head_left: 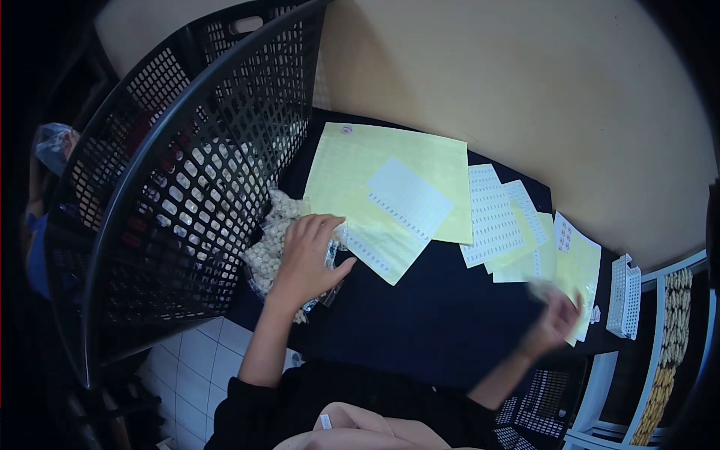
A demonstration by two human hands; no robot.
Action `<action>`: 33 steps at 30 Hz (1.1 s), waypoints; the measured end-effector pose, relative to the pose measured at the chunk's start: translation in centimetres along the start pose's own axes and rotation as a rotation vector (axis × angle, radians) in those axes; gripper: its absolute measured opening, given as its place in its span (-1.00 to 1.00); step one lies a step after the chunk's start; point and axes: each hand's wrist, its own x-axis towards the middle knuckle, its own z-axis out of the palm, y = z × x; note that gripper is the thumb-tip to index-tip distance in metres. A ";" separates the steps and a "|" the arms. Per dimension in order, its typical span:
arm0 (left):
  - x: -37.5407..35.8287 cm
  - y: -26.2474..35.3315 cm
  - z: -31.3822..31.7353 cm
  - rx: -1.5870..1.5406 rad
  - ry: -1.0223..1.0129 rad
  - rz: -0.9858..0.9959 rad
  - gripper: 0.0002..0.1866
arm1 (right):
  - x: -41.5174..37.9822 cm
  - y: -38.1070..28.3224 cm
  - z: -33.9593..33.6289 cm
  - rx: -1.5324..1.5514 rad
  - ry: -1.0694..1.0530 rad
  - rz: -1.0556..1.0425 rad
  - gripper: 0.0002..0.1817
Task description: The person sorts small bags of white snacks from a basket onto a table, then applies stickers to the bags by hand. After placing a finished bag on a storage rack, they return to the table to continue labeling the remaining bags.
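My left hand [306, 255] lies over a heap of clear plastic bags filled with small pale pieces [264, 251], fingers stretched and thumb apart. Under its fingers and thumb, a shiny clear packet [332, 259] shows partly; the palm hides the rest. Over at the right, my right hand [556, 324] is smeared by motion, its fingers drawn together on a small clear packet [541, 289], whose contents are too blurred to make out. Sticker sheets with rows of small print [493, 217] lie just beyond that hand. Another sheet with red marks [577, 255] sits close to its fingers.
A tall black plastic basket [202, 142] stands along the left side. Large yellow sheets [405, 142] and a printed label sheet [409, 199] cover part of the dark table [405, 322]. At the right edge are a small white basket [624, 296] and a metal rack [645, 360].
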 end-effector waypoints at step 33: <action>2.3 4.4 4.0 -1.275 0.176 -0.107 -0.94 | 1.6 2.8 -9.1 -0.324 0.300 -0.263 -0.94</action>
